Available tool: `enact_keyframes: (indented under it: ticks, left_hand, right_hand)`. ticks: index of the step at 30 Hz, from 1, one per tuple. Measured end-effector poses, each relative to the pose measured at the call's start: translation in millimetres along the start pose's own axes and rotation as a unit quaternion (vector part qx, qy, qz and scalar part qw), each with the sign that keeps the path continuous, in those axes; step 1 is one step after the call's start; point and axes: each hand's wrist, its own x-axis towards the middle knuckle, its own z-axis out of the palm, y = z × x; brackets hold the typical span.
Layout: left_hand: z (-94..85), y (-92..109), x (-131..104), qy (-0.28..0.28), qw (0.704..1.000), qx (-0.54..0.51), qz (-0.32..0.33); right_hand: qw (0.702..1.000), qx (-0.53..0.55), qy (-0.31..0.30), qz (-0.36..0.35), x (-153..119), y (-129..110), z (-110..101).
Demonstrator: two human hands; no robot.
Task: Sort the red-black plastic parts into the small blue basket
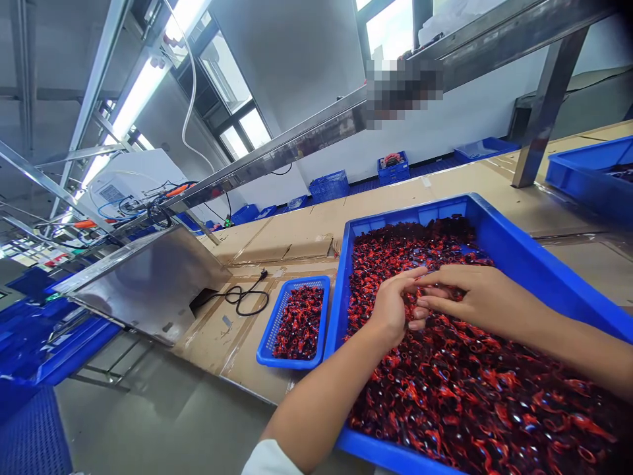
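A large blue tray (pixel 514 241) is full of small, glossy, dark-red pieces (pixel 445 396), many with ring-like ends; their exact kind I cannot make out. Over the middle of the tray my left hand (pixel 393 307) has its fingers curled inward. My right hand (pixel 459 290) meets it from the right, fingers bent and pinched together. The fingertips of both hands touch or nearly touch, and whatever lies between them is hidden. To the left of the tray sits a smaller blue basket (pixel 264 359) with slotted sides, holding similar red pieces.
A cardboard-covered table (pixel 237 343) carries both containers. A black power cord (pixel 240 300) lies beside a metal housing (pixel 153 280) on the left. A steel rail (pixel 297 142) crosses above, with a post (pixel 546 112) at right. Another blue tray (pixel 583 171) stands far right.
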Motion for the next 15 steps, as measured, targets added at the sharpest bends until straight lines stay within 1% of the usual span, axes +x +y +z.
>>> enact_keyframes:
  ticks: [3,7,10,13,15]
  left_hand:
    - [0.5,-0.2,-1.1,0.003,1.0,-0.012,-0.006]
    - [-0.2,2.5,-0.9,0.002,1.0,-0.02,0.004]
    - [-2.1,4.4,2.3,0.028,0.999,0.004,-0.015]
    - [-4.0,3.8,5.9,0.067,0.997,0.025,-0.035]
    - [-4.5,2.6,7.0,0.072,0.996,0.033,-0.044]
  right_hand:
    - [0.998,-0.032,0.023,-0.038,-2.7,1.6,4.3]
    - [0.992,-0.046,0.071,-0.093,-6.4,-4.3,0.2]
    - [0.983,-0.055,0.108,-0.135,-9.5,-12.3,-3.8]
    - [0.982,-0.044,0.114,-0.144,-10.3,-19.4,-6.0]
    - [0.988,-0.01,0.103,-0.117,-8.4,-23.0,-6.5]
